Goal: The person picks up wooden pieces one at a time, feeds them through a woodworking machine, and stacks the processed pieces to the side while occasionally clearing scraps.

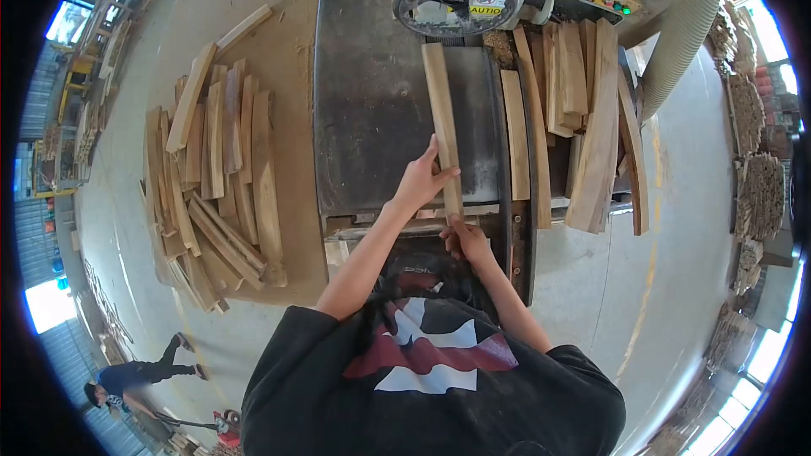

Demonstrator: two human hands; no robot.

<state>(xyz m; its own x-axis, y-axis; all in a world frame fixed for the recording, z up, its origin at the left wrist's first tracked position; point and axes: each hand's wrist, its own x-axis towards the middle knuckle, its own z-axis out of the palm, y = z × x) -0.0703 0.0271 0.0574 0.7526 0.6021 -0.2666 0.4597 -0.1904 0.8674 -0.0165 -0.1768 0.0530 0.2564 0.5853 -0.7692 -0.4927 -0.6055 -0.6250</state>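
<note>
A long, narrow wooden strip (440, 97) lies lengthwise over the dark metal table (372, 118) of a woodworking machine, its far end close to the machine's front. My left hand (422, 179) grips it from the left side, thumb along the edge and a finger across the top. At the near end, by the table's front edge, my right hand (467, 243) is closed around the same strip. Just right of it, a separate wooden piece (514, 135) rests beside a metal rail (500, 118).
A handwheel (457, 0) and a caution label (487, 5) are on the machine ahead. Wooden pieces are piled at left (215, 169) and stacked at right (591, 118). A ribbed hose (688, 34) hangs at right. Another person (139, 376) walks at lower left.
</note>
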